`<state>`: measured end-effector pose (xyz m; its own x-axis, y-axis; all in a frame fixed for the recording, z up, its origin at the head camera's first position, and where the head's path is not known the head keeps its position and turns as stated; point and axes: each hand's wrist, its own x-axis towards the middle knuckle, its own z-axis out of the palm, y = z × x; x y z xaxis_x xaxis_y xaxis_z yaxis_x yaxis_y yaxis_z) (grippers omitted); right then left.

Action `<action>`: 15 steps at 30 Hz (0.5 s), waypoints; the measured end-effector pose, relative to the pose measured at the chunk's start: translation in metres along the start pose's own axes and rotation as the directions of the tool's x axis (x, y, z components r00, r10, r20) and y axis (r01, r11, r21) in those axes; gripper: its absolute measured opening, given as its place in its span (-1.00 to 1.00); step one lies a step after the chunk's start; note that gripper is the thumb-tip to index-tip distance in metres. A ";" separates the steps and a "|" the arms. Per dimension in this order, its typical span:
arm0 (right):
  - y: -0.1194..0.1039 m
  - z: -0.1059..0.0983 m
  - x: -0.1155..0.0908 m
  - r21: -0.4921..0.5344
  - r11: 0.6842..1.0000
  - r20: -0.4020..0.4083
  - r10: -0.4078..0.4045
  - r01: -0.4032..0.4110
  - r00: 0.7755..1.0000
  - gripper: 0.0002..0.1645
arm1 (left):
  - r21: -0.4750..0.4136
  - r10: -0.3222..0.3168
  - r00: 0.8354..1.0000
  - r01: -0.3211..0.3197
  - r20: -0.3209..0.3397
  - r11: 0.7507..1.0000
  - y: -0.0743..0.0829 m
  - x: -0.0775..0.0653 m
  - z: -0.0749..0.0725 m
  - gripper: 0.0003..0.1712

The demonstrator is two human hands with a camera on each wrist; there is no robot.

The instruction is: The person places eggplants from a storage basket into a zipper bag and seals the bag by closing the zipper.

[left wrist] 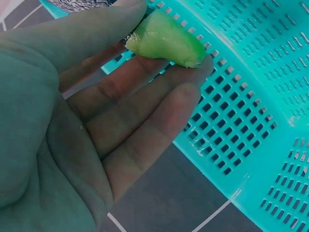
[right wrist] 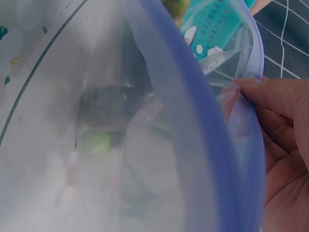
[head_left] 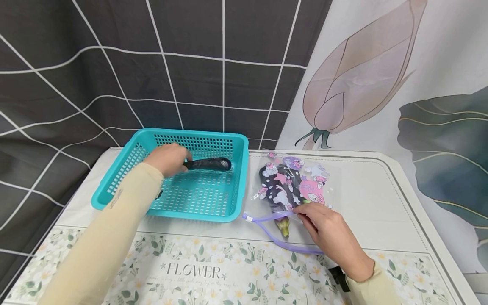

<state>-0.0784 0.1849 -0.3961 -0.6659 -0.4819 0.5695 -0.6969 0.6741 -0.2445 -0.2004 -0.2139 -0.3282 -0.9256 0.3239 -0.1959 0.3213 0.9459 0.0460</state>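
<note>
The left grip (head_left: 167,160) pinches the eggplant (head_left: 209,164) at its stem, within the basket (head_left: 242,169) outline. Its long axis extends rightward, toward the bag (head_left: 310,186). The right grip (head_left: 325,226), nearer the bag, pinches its parted rim.

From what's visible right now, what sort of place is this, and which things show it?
Probably a home, perhaps its kitchen or dining area: the FLOWER-printed table cover, a turquoise perforated basket and a zip bag holding eggplants.

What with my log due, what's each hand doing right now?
Left hand: closed, holding an eggplant near its green stem.
Right hand: closed, pinching the plastic bag.
</note>
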 end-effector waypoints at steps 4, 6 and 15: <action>0.000 0.000 0.001 0.003 1.000 -0.005 -0.004 0.004 1.000 -0.61 | -0.006 0.000 1.000 0.000 -0.016 1.000 0.002 -0.005 0.001 -0.58; 0.000 0.000 0.001 0.004 1.000 -0.007 -0.005 0.005 1.000 -0.62 | -0.008 0.003 1.000 -0.003 -0.023 1.000 0.003 -0.008 0.000 -0.59; 0.000 0.000 0.001 -0.004 1.000 -0.006 -0.001 0.001 1.000 -0.62 | -0.024 -0.006 0.998 0.004 -0.070 1.000 0.012 -0.021 -0.005 -0.60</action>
<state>-0.0787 0.1845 -0.3953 -0.6637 -0.4790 0.5745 -0.6964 0.6761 -0.2408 -0.1785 -0.2092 -0.3191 -0.9391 0.3193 -0.1269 0.3128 0.9473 0.0685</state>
